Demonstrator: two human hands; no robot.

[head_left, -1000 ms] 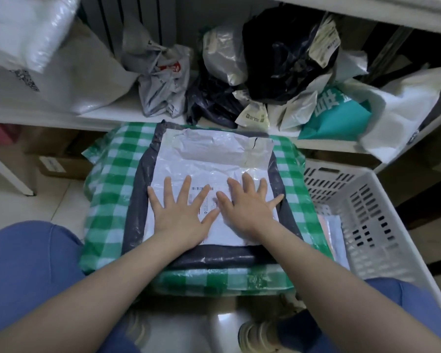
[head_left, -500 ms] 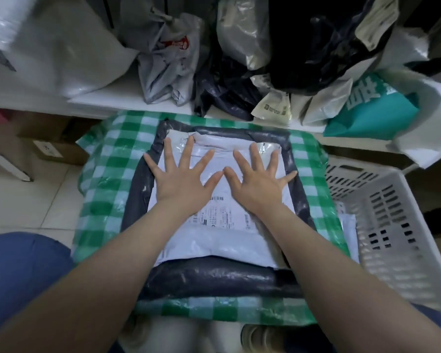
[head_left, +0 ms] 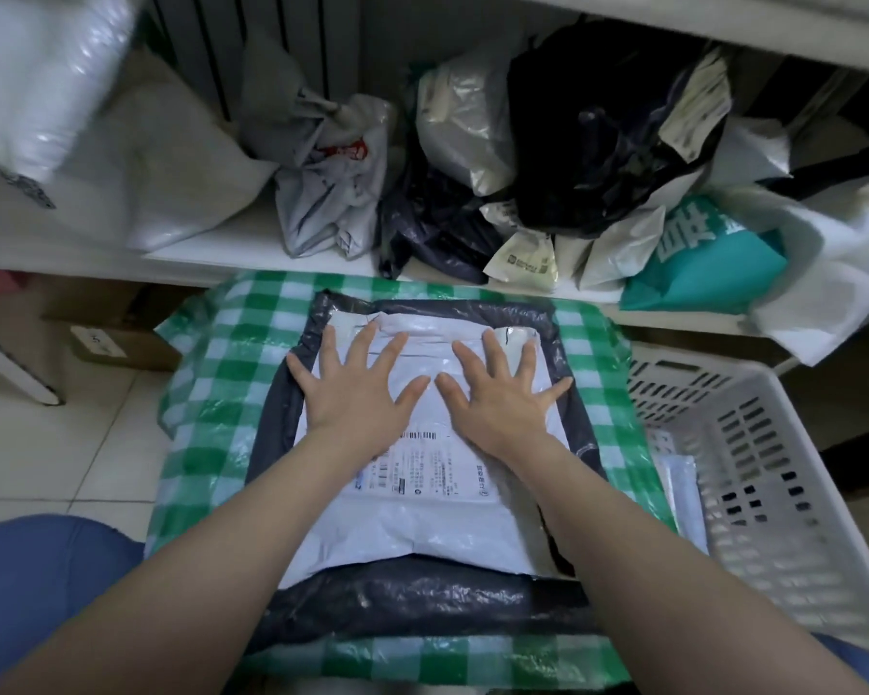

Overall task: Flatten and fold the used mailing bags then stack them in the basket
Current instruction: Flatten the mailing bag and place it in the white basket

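Both palms down flat: your left hand and right hand press the white mailing bag, fingers straight and spread wide, thumbs nearly meeting, towards the far end of the green checked cloth. The white bag lies on a dark grey bag, and both sit in the middle of that cloth. So this one is at the flattening stage; the fold looks yet to come. Just right of the cloth, the white basket holds what looks like a few flat pale bags, so a small start is made. Beyond the cloth, on the shelf, a heap of crumpled bags waits. I'd say most of the job lies ahead of you.
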